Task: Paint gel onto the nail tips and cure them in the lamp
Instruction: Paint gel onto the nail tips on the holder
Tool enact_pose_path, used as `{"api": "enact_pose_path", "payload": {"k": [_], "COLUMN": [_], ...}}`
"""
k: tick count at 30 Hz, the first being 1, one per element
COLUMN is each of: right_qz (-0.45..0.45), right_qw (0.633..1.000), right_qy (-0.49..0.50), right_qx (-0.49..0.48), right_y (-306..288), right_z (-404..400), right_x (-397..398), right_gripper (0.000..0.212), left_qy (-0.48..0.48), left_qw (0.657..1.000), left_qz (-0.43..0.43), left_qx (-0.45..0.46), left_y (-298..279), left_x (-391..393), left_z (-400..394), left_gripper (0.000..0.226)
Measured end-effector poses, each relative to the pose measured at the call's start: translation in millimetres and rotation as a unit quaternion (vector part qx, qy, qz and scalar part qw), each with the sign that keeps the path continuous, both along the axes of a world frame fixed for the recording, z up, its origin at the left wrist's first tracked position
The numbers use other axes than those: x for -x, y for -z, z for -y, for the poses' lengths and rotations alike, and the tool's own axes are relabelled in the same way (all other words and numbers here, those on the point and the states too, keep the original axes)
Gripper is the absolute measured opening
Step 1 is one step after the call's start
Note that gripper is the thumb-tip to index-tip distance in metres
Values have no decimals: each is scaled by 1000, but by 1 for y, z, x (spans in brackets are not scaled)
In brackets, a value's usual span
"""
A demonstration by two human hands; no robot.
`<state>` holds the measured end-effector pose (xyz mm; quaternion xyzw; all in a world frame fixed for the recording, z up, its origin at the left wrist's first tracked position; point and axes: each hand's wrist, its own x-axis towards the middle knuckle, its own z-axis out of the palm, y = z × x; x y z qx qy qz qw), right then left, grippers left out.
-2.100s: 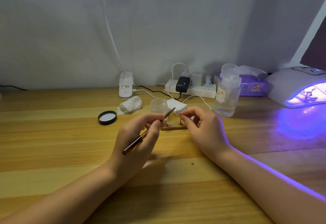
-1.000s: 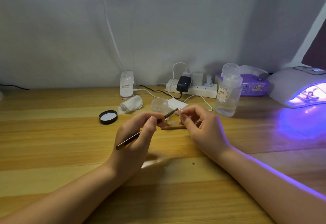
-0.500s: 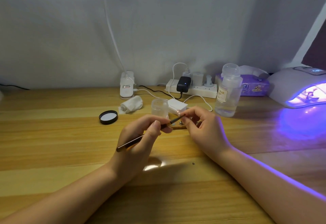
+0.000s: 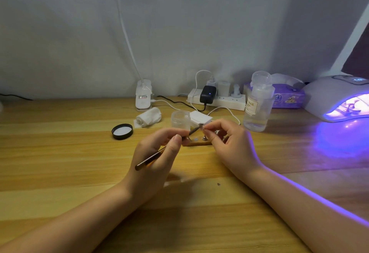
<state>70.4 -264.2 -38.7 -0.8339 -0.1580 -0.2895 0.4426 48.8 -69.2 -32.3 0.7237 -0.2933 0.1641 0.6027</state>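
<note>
Painting step in progress. The left hand point(image 4: 155, 159) grips a gel brush point(image 4: 165, 149) like a pen, its bristles meeting a small nail tip point(image 4: 202, 127) pinched between thumb and forefinger of the right hand point(image 4: 229, 145), just above the wooden tip stand point(image 4: 199, 143) on the tabletop point(image 4: 60, 163). An open gel jar point(image 4: 180, 120) stands just behind the stand; the curing lamp point(image 4: 337, 101), lit violet, sits far to the stand's right. Probable next move: finish an even coat, then carry the tip to the lamp without smearing it.

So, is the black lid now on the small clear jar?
No, the black lid lies apart on the wooden table, left of the open small clear jar.
</note>
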Motion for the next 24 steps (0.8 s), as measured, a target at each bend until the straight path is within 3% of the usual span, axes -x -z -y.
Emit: {"api": "enact_pose_path", "payload": {"k": [24], "right_qz": [-5], "right_qw": [1000], "right_qy": [18], "right_qx": [-19], "right_y": [2], "right_z": [0], "right_x": [-1], "right_gripper": [9], "left_qy": [-6], "left_qw": [1000], "left_qz": [6], "left_qx": [9], "left_y": [-1], "left_x": [0], "left_z": [2], "left_gripper": [25]}}
